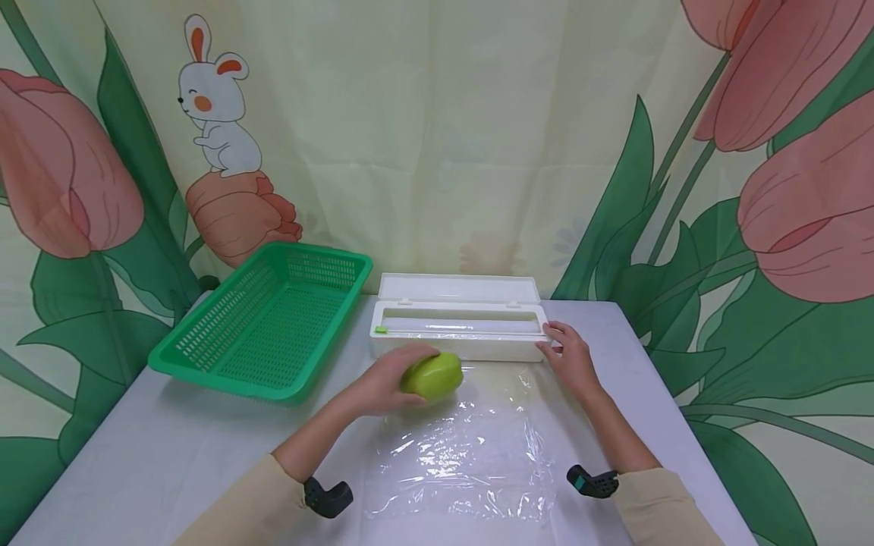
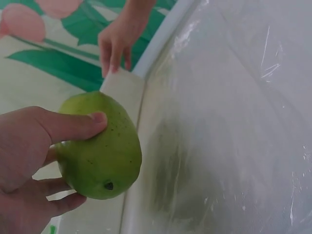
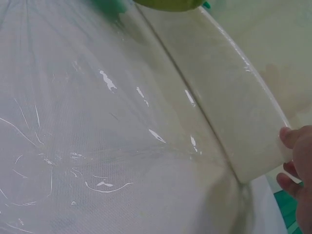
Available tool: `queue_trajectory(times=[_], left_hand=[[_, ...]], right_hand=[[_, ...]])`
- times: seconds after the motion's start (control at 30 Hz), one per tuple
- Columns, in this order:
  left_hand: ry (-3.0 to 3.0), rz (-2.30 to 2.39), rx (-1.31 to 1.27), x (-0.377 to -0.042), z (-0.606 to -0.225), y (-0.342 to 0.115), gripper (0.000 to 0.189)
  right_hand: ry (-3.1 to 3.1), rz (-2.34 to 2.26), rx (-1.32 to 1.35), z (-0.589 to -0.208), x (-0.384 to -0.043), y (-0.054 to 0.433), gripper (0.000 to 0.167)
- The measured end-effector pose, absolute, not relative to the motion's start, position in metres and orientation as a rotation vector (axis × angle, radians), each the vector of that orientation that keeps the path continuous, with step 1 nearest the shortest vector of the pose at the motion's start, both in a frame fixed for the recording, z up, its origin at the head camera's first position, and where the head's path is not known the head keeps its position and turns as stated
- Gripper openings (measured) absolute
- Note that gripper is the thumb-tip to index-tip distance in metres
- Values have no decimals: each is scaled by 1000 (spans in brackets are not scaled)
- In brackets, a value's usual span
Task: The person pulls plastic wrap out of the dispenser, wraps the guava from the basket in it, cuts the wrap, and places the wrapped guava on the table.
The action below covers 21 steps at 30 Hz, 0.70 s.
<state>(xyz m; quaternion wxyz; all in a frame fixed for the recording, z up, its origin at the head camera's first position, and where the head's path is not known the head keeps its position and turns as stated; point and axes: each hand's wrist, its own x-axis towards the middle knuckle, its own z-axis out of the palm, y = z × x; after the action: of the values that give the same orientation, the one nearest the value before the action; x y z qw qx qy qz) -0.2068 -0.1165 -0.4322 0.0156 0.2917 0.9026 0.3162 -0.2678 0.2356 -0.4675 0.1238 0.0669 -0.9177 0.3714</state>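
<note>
My left hand (image 1: 392, 383) holds a green mango (image 1: 433, 377) above the near side of a white cling film dispenser (image 1: 464, 349). In the left wrist view the thumb lies over the smooth, speckled skin of the mango (image 2: 105, 151), and the fingers curl underneath. My right hand (image 1: 570, 360) grips the dispenser's right end, the thumb and fingers at its corner in the right wrist view. The dispenser's lid (image 1: 457, 289) stands raised, and a roll shows inside. A sheet of clear cling film (image 1: 457, 455) spreads from its front across the table, wrinkled and shiny.
A green plastic basket (image 1: 273, 379) with slotted walls stands left of the dispenser. The white-covered table (image 1: 205, 455) ends at a curtain (image 1: 492, 152) printed with tulips and a rabbit. A small green slider (image 1: 381, 330) sits at the dispenser's left end.
</note>
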Motion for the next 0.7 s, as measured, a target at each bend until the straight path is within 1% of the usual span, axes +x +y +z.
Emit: queue_trajectory(times=[0.53,0.7], left_hand=[[2770,863,1082,-218,-443,-85,76],[2740,843,1081,-219,-448,-81,77]], right_hand=[[-2685,1093,184,-471,-271,239,48],[-2681,1088,188,-472,-271,238,48]])
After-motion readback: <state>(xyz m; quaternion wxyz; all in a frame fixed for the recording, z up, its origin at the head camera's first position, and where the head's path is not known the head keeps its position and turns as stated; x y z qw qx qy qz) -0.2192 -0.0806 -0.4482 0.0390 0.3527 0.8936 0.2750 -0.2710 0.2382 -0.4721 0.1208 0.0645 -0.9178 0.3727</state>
